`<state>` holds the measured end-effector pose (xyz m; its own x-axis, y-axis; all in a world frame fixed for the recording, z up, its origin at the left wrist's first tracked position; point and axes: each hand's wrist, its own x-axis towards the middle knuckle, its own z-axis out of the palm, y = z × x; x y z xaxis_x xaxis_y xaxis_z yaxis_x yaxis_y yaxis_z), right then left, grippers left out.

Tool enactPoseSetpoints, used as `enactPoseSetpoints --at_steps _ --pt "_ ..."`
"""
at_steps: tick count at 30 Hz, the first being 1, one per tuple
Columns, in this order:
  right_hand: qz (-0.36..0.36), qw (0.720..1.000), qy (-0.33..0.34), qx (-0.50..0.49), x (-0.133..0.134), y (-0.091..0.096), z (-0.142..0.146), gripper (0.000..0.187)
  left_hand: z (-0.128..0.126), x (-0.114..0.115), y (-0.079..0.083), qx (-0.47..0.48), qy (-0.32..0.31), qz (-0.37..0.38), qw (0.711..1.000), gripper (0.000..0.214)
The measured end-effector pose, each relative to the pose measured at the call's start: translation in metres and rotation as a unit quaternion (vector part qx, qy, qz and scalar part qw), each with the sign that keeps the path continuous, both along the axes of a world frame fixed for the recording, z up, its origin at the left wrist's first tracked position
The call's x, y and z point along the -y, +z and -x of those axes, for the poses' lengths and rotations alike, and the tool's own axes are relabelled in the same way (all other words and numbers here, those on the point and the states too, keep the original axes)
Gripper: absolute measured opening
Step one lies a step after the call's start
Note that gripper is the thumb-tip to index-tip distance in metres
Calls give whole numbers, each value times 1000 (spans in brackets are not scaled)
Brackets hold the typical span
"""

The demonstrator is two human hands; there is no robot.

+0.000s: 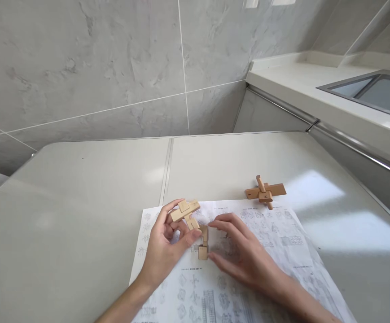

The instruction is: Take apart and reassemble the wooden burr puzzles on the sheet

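Note:
My left hand [164, 247] is closed around a pale wooden puzzle assembly [185, 211], held just above a printed instruction sheet [248, 278]. A separate notched wooden piece [203, 244] stands on the sheet right below that assembly. My right hand [240, 251] pinches this piece between thumb and fingers. A second, darker wooden cross-shaped puzzle [265, 191] lies on the table beyond the sheet's far edge, away from both hands.
The sheet lies on a light grey table [80, 215] with a seam down its middle. A tiled wall rises behind. To the right runs a white counter [316, 94] with a sink [376, 92] set in it.

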<state>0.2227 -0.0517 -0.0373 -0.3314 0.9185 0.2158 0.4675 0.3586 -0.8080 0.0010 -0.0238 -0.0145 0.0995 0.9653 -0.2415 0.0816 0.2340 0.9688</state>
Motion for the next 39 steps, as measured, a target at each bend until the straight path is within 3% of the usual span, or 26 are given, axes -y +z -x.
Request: enactPoseSetpoints --at_steps 3,5,12,19,22,29,39 --pt "-52 995 36 81 3 -4 3 66 -1 0 -1 10 -8 1 1000 79" --pt "-74 989 55 112 4 -6 4 72 -2 1 -1 4 -18 -6 1000 76" --pt "-71 987 82 118 1 -5 3 56 -1 2 -2 -22 -59 -30 998 72" --pt "-54 990 45 119 0 -6 -1 69 -2 2 -3 -18 -57 -30 998 70" --pt "-51 990 65 116 -4 -5 -8 60 -2 2 -2 -13 -55 -26 998 71" --pt "-100 988 56 106 -11 -1 -14 17 -2 2 -3 -28 -58 -35 997 72" --pt "-153 984 -31 85 -8 -1 -14 18 -5 8 -6 -85 -108 -99 986 66"
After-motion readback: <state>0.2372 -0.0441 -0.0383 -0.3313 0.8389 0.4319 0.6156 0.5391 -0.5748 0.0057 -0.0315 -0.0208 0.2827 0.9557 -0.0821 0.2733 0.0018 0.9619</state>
